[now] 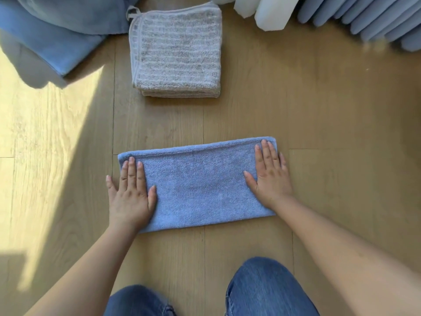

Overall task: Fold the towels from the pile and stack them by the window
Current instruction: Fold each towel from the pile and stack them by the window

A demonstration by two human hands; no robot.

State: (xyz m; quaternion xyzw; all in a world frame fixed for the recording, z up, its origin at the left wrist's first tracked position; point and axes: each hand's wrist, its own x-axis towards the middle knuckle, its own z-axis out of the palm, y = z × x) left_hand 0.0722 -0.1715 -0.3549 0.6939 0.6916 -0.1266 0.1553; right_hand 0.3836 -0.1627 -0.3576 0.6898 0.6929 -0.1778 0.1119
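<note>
While both palms lie flat, I log the blue towel as a long folded rectangle on the wooden floor, near centre, just beyond my knees in blue denim. Left hand presses the towel's left end, fingers spread and extended, little finger off the edge on bare floor. Right hand presses the right end the same way, fingers straight, gripping nothing. Far of the towel, well apart from it, a grey striped towel stack sits squared, hanging loop at its far left corner. Far left: a loose heap of blue cloth, partly in shadow. Far right: a row of white and blue-grey rounded shapes; I cannot tell what they are. Sunlight patch falls across the floor at left.
</note>
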